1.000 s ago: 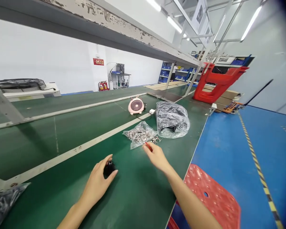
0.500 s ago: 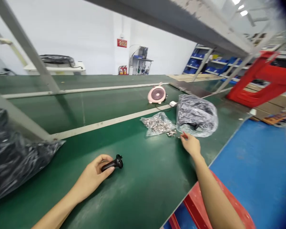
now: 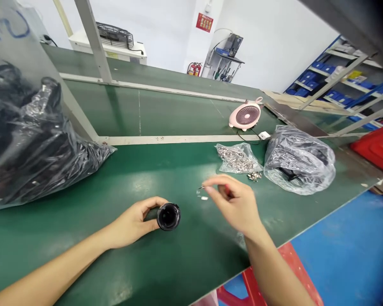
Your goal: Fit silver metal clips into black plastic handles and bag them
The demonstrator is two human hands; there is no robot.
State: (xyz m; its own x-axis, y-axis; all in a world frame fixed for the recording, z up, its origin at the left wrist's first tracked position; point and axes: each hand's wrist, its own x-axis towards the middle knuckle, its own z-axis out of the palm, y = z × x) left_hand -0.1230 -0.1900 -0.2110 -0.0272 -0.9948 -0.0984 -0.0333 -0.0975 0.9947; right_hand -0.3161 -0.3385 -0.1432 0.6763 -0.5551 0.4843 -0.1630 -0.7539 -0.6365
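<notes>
**Bench inventory, left to right; clock positions taken from the centre of the view.**

1. Black plastic bag (image 3: 28, 140), bulging, at 9 o'clock on the green-topped bench (image 3: 153, 170); contents not identifiable.
2. Left hand (image 3: 130, 223), at 8 o'clock, curled around a black plastic part (image 3: 169, 216), the clear item of interest, held just off centre at 7 o'clock to the middle of the view. Recent change: the part, lying side-on in this hand a moment ago, now shows its round dark end to the camera.
3. Loose small silver pieces (image 3: 204, 197), on the bench near the centre, just beside the right hand's fingertips.
4. Right hand (image 3: 236, 204), at 4 o'clock, well apart from the left and blurred. Its fingers draw together at a small red-handled tool (image 3: 227, 191); whether they grip it, I cannot tell.
5. Clear bag of silver metal parts (image 3: 238, 159), at 2 o'clock, with a small spill of silver parts (image 3: 254, 176) at its edge.
6. Pink desk fan (image 3: 245, 115), at 1 o'clock, farther along the bench, with a white plug (image 3: 264, 135) just beside it.
7. Clear bag of black parts (image 3: 298, 161), at 3 o'clock, near the bench edge.
8. Red stool (image 3: 258, 276), below the bench at 5 o'clock.
</notes>
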